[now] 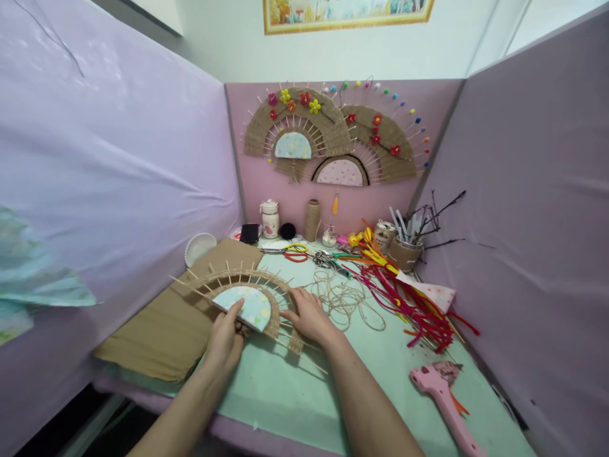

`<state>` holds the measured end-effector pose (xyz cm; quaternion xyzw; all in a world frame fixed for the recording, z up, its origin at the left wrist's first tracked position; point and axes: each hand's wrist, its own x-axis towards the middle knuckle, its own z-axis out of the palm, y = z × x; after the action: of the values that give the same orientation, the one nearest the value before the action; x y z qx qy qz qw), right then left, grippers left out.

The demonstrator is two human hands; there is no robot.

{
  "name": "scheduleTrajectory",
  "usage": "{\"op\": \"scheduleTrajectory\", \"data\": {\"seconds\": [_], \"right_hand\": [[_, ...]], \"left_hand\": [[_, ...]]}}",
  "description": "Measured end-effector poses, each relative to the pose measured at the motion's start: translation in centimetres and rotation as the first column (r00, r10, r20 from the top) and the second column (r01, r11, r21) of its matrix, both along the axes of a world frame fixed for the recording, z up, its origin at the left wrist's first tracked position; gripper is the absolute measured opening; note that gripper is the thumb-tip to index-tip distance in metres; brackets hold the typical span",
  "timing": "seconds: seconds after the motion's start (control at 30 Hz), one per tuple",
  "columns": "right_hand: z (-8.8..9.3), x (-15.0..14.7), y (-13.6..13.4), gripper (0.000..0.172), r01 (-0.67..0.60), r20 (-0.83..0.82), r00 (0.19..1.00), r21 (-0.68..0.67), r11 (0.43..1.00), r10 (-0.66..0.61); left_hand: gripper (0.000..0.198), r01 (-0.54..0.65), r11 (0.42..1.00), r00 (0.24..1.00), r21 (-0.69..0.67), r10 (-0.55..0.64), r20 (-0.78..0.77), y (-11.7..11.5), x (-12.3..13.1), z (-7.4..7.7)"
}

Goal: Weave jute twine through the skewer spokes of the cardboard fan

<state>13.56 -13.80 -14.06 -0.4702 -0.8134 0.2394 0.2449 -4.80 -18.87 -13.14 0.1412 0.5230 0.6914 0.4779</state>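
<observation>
A half-round fan of thin sticks and woven twine is held tilted above the table, its patterned blue half-circle facing up. My left hand grips it at the straight lower edge, thumb on the blue piece and the other fingers underneath. At the fan's right side, my right hand closes around the woven outer band, with part of its grip hidden behind the weave. Loose twine lies in tangled loops just beyond my right hand.
A pink glue gun lies at the right front. Coloured pipe cleaners spread along the right side. Scissors, a twine cone and a white bottle stand or lie at the back. Brown cloth covers the left.
</observation>
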Motion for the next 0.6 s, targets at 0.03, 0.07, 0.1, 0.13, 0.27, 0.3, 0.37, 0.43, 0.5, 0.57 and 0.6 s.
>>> {"op": "scheduleTrajectory", "data": {"seconds": [0.03,0.07,0.1,0.13,0.27,0.3,0.37,0.43,0.5,0.57,0.6], "right_hand": [[0.0,0.1,0.0,0.05,0.0,-0.008,1.0,0.003,1.0,0.0],[0.0,0.1,0.0,0.05,0.003,-0.021,1.0,0.007,1.0,-0.003],[0.0,0.3,0.0,0.05,0.008,-0.038,0.999,0.012,1.0,-0.008],[0.1,0.4,0.1,0.05,0.014,-0.062,0.998,0.022,1.0,-0.012],[0.8,1.5,0.8,0.049,0.084,-0.241,0.969,0.124,0.989,-0.052],[1.2,1.8,1.1,0.048,0.122,-0.293,0.953,0.156,0.98,-0.072],[2.6,2.5,1.8,0.044,0.219,-0.383,0.916,0.216,0.952,-0.123],[4.5,3.2,2.7,0.038,0.321,-0.453,0.875,0.281,0.904,-0.17],[6.8,3.9,3.6,0.029,0.408,-0.51,0.837,0.342,0.847,-0.197],[8.9,4.7,4.5,0.02,0.486,-0.553,0.804,0.401,0.776,-0.218],[9.9,5.2,5.0,0.017,0.524,-0.578,0.784,0.424,0.739,-0.225]], "left_hand": [[0.012,0.025,1.0,0.999,-0.008,-0.025,0.025,0.5,0.3,0.2],[0.015,0.03,1.0,0.999,-0.008,-0.029,0.03,0.9,0.7,0.4],[0.019,0.032,0.999,0.999,0.008,-0.032,0.024,1.3,1.0,0.6],[0.022,0.033,0.999,0.999,0.028,-0.033,0.011,1.6,1.3,0.7],[0.024,0.005,0.99,0.994,0.143,0.01,-0.106,2.6,2.2,1.7],[0.025,-0.016,0.982,0.988,0.186,0.044,-0.146,3.0,2.4,2.2],[0.028,-0.048,0.952,0.968,0.302,0.119,-0.221,4.3,2.7,3.6],[0.032,-0.026,0.904,0.951,0.426,0.153,-0.267,6.0,3.2,5.6],[0.036,0.012,0.842,0.945,0.54,0.167,-0.281,7.9,4.0,7.9],[0.038,0.066,0.777,0.946,0.626,0.151,-0.288,9.9,4.8,10.2],[0.038,0.096,0.746,0.944,0.659,0.141,-0.298,10.8,5.1,11.2]]}}
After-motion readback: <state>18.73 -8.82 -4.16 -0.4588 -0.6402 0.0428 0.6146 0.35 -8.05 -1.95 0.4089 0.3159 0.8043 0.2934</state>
